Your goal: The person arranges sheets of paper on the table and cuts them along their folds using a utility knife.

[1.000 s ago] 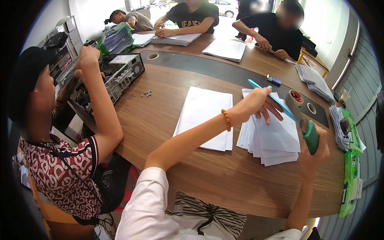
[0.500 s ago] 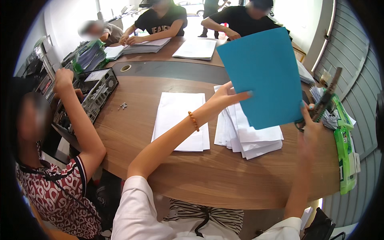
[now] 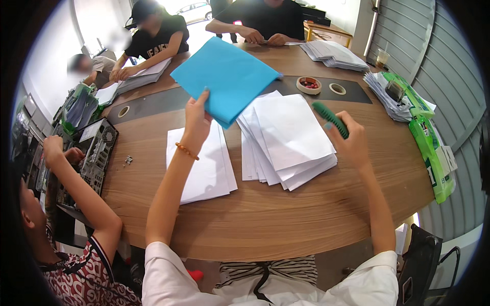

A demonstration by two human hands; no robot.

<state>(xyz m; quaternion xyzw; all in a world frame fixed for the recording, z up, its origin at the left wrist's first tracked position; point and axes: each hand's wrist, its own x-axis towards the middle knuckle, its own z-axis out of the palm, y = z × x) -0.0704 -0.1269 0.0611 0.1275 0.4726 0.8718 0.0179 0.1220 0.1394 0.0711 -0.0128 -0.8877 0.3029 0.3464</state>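
Observation:
My left hand (image 3: 199, 116) grips a blue sheet (image 3: 224, 76) by its lower edge, thumb on top, holding it up over the table. The blue piece looks like a folder or a few stacked sheets. Below it lies a white paper stack (image 3: 201, 168), with a larger, fanned pile of white sheets (image 3: 293, 137) to its right. My right hand (image 3: 352, 137) is closed around a green ridged tool (image 3: 329, 118), elongated and slightly blurred; its exact kind is unclear. The tool is raised near the right edge of the fanned pile.
Tape rolls (image 3: 309, 85) sit on the dark table strip. A computer case (image 3: 99, 153) and small metal bits (image 3: 127, 161) lie at left, beside a co-worker's arm (image 3: 87, 188). Green packaging (image 3: 429, 153) runs along the right edge. People work across the table near paper piles (image 3: 334, 53).
The blue sheet has moved left and away from me in my left hand. My right hand has come away from it, carrying the green tool left. The view has shifted right.

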